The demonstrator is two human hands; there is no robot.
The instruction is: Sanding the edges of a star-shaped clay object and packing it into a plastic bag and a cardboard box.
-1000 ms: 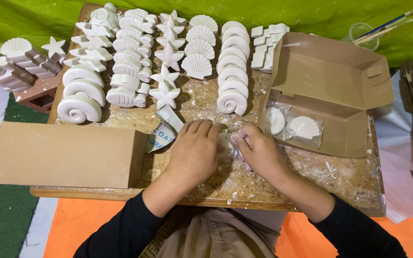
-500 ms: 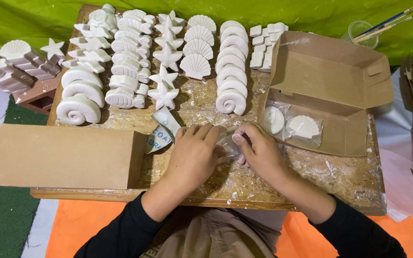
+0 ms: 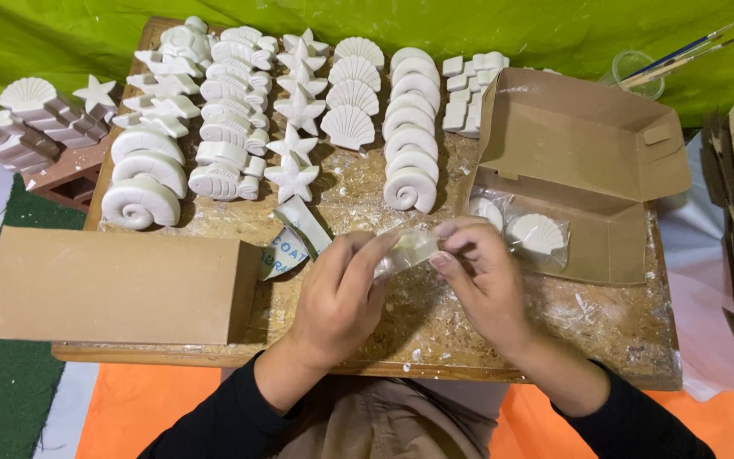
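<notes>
While both hands meet at the middle of the frame, the left hand (image 3: 341, 293) and right hand (image 3: 486, 280) have their fingers pinched around a small white piece in clear wrap (image 3: 409, 251) (shape's hard to make out), held just above the counter (image 3: 622, 323). An open cardboard box (image 3: 588, 144) sits right, rows of plaster shells (image 3: 350, 93) up top.

Even, soft daylight fills the scene; shadows stay faint (no harsh glare); focus holds sharp, with slight wide-angle bending at edges.
</notes>
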